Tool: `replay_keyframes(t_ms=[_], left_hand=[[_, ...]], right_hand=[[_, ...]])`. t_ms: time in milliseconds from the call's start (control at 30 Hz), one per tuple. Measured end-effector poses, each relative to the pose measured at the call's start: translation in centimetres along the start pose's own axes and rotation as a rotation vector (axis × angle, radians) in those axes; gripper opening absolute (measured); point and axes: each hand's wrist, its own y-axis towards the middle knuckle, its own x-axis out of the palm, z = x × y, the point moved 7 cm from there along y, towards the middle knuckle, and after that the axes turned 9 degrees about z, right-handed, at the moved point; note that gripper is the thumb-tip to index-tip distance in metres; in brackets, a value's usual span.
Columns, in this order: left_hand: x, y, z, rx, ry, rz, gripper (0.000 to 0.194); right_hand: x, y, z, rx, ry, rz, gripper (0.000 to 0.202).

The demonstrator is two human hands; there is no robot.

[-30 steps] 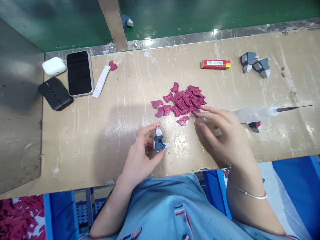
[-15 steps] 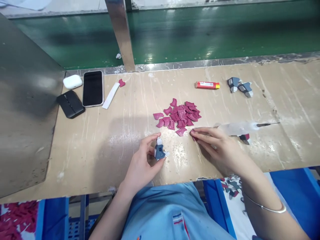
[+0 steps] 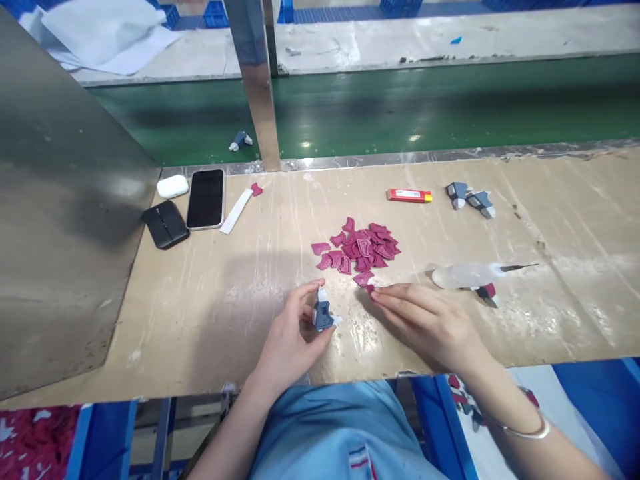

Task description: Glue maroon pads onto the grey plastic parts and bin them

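Note:
Between thumb and fingers, my left hand [image 3: 295, 330] holds a dark blue and white piece [image 3: 323, 315] just above the table. My right hand [image 3: 430, 317] has its fingertips closed on a small maroon piece [image 3: 371, 289], close to the lower edge of a loose pile of maroon pieces [image 3: 364, 247]. Right of the pile lies a translucent bottle [image 3: 465, 275] with a thin dark tip. A maroon, dark and white piece [image 3: 487, 292] lies partly behind the bottle.
A phone [image 3: 206, 199], black case [image 3: 166, 225], white case [image 3: 173, 187] and white strip [image 3: 236, 211] lie at left. Farther back are a red lighter [image 3: 409, 195] and two blue-grey pieces [image 3: 470, 198]. A metal post [image 3: 260, 100] stands before the green belt [image 3: 425, 107]. Blue bins sit below the table.
My right hand has moved left with the maroon piece, nearer my left hand. The view has shifted, and a blue and white piece now shows on the green belt.

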Motion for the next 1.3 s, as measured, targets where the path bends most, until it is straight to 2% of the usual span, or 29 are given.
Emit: replay_keyframes(t_ms=[100, 233, 367, 567, 833, 967, 1100, 1200, 1300], left_hand=[[0.0, 0.0, 0.2, 0.008, -0.014, 0.006, 0.062], [0.1, 0.1, 0.2, 0.030, -0.051, 0.009, 0.065], [0.1, 0.1, 0.2, 0.054, -0.047, 0.019, 0.067], [0.0, -0.1, 0.0, 0.037, -0.036, 0.023, 0.070], [0.1, -0.2, 0.0, 0.021, -0.120, 0.042, 0.065], [-0.2, -0.2, 0.7, 0.035, -0.222, -0.010, 0.059], [-0.7, -0.3, 1.3, 0.040, -0.316, -0.070, 0.049], [-1.0, -0.3, 0.9, -0.008, -0.375, -0.064, 0.044], [-1.0, -0.3, 0.4, -0.044, -0.424, -0.075, 0.048]], right_hand=[[0.9, 0.6, -2.9, 0.057, 0.182, 0.124, 0.042], [2.4, 0.9, -4.6, 0.123, 0.302, 0.126, 0.052], [3.0, 0.8, -4.5, 0.126, 0.319, 0.106, 0.051], [3.9, 0.7, -4.6, 0.091, 0.315, 0.089, 0.029], [4.9, 0.5, -3.5, 0.268, 0.372, 0.055, 0.033], [4.9, 0.6, -3.5, 0.302, 0.369, 0.009, 0.029], [4.9, 0.8, -3.8, 0.318, 0.484, 0.009, 0.025], [5.3, 0.3, -3.4, 0.449, 0.632, 0.048, 0.024], [5.8, -0.7, -2.9, 0.581, 0.734, 0.122, 0.025]])
